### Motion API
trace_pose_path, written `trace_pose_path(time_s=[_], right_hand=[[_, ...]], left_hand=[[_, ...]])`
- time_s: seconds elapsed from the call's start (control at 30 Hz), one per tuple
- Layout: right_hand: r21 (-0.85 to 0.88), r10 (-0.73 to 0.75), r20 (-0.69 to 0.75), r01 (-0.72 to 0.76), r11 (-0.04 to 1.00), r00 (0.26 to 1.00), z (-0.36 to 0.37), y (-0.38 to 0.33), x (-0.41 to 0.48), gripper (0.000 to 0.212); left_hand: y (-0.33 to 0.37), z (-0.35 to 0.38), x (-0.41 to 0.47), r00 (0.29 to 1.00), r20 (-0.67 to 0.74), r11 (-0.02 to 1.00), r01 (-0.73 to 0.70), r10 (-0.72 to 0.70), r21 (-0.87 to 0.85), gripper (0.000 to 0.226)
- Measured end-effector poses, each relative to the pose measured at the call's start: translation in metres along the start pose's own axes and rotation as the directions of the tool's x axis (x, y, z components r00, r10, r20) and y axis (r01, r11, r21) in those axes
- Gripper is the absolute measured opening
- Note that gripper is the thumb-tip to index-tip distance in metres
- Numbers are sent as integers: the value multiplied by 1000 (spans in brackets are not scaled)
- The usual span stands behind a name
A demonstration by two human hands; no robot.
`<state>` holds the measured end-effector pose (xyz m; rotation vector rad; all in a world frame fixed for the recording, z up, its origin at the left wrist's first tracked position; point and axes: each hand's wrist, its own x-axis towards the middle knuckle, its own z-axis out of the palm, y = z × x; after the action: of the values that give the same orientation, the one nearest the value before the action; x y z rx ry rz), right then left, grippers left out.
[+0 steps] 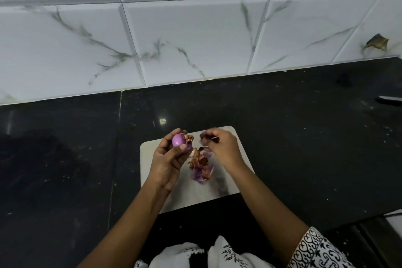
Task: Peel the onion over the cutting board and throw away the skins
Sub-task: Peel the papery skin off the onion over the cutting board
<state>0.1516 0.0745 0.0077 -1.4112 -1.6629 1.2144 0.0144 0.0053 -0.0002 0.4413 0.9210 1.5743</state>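
Black speckled counter [282,126], pale board [150,152]; left hand [168,159] grips glossy onion [178,139]; right hand [221,146] pinches thin sliver [214,137].

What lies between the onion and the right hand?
Head view: only a bare strip of cutting board; the skins pile lies nearer the person.

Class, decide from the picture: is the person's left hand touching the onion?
Touching. The head view shows the left hand gripping the onion, thumb pressed against its front and fingers curled behind it.
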Motion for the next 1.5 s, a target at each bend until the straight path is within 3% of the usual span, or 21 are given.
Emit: trace_pose_path(time_s=[0.1, 0.2, 0.27, 0.37, 0.5, 0.8, 0.93, 1.07, 1.2, 1.3, 1.4, 1.5], right_hand=[[-328, -59, 129, 99, 939, 990, 2, 7, -10, 23], [-484, -79, 242, 191, 854, 967, 1, 5, -14, 29], [-451, -113, 259, 224, 864, 959, -1, 1, -15, 34], [-309, -276, 163, 315, 898, 947, -6, -12, -18, 34], [-411, -516, 260, 577, 706, 816, -10, -23, -12, 29], [-519, -597, 485, 760, 391, 639, -21, -35, 3, 18], [-461, -628, 401, 739, 492, 667, -15, -30, 0, 7], [-350, -569, 238, 616, 705, 787, -9, -26, -3, 4], [-237, -419, 135, 440, 866, 898, -6, -27, -6, 5], [-202, -180, 138, 206, 957, 974, -4, -25, 1, 6], [-154, 1, 165, 25, 988, 986, -8, -16, 10, 9], [-316, 32, 221, 41, 948, 975, -11, -11, 3, 15]], left_hand=[[-4, -9, 2, 999, -44, 1000, 25, -25, -12, 42], [-6, -14, 1, 995, -69, 997, 73, -73, -3, 59], [-7, -15, 0, 992, -74, 995, 100, -99, 8, 75], [-6, -14, -1, 988, -82, 991, 133, -133, -1, 44], [-5, -12, 0, 985, -75, 985, 161, -156, 61, 34], [0, -11, 5, 981, -59, 963, 195, -187, 184, 32], [-2, -11, 2, 989, -32, 968, 147, -144, 205, 35], [-4, -11, 0, 996, -28, 977, 89, -85, 193, 34], [-4, -11, 0, 999, -12, 983, 43, -41, 181, 40], [-4, -11, -1, 999, 11, 985, 38, -41, 166, 41], [-5, -12, -3, 999, 25, 989, 43, -47, 142, 41], [-4, -15, -1, 999, 25, 997, 45, -47, 67, 61]])
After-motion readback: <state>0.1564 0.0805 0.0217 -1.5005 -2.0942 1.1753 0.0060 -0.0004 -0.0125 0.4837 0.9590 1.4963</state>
